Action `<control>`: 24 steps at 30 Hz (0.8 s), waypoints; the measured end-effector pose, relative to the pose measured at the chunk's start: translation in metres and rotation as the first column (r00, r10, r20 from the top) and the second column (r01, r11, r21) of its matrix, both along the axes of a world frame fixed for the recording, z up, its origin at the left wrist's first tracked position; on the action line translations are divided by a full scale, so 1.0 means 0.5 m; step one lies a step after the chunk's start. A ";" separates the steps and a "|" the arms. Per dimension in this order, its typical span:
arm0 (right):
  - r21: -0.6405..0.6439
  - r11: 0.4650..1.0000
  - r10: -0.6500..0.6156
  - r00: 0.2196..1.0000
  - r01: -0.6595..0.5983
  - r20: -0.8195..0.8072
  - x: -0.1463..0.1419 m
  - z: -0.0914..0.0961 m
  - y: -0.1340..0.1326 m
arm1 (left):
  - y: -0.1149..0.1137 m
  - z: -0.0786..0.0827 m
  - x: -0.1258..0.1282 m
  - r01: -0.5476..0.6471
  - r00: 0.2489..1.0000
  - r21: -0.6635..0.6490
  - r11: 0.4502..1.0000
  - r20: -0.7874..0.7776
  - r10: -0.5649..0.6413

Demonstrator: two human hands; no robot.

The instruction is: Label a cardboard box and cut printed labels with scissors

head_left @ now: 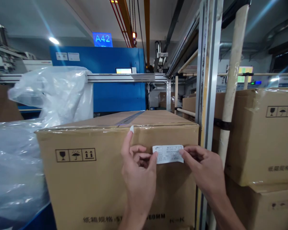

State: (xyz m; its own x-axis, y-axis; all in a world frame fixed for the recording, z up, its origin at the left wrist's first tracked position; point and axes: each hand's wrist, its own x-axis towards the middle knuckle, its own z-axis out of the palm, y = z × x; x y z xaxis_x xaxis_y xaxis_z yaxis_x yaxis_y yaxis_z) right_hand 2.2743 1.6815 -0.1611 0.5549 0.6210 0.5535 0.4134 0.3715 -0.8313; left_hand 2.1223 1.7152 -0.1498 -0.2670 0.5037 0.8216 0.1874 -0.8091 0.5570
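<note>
A small white printed label [168,154] is stretched between my two hands, in front of the upper right part of a big cardboard box [105,182]. My left hand [140,172] pinches the label's left end between thumb and fingers, while its index finger points up with a bit of white on the tip. At the label's right end, the thumb and fingers of my right hand [204,167] are closed on it. The print on the label looks upside down. Whether the label touches the box cannot be made out.
Clear plastic bags [60,95] bulge at the left. An aluminium post [208,80] and a cream pipe [232,73] rise just right of the box. Further right stand stacked cartons [247,137]. Behind is a blue machine [120,92] below an A42 sign [102,39].
</note>
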 end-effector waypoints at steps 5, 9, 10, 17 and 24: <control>-0.007 1.000 0.003 1.000 -0.003 0.004 0.002 -0.003 0.002 | -0.002 0.001 0.001 -0.001 1.000 -0.015 1.000 0.004 0.001; -0.009 1.000 0.010 1.000 -0.010 0.006 0.002 -0.003 -0.002 | -0.004 0.000 0.002 0.006 1.000 -0.007 1.000 0.007 -0.006; -0.009 1.000 0.005 1.000 -0.005 0.006 0.001 -0.002 -0.003 | -0.004 0.000 0.002 0.007 1.000 -0.004 1.000 0.005 -0.007; -0.015 1.000 -0.008 1.000 0.008 0.014 0.001 0.000 -0.002 | 0.000 0.001 0.001 -0.004 1.000 -0.004 1.000 -0.001 0.004; -0.013 1.000 -0.021 1.000 0.021 0.017 0.001 -0.002 0.000 | 0.000 0.002 0.003 -0.027 1.000 0.001 1.000 -0.005 0.027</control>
State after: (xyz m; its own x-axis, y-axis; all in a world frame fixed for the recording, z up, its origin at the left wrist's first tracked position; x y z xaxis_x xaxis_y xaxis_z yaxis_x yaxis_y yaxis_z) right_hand 2.2750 1.6814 -0.1622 0.5587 0.6163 0.5550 0.4352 0.3519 -0.8288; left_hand 2.1240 1.7154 -0.1490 -0.2761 0.4959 0.8233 0.2121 -0.8040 0.5555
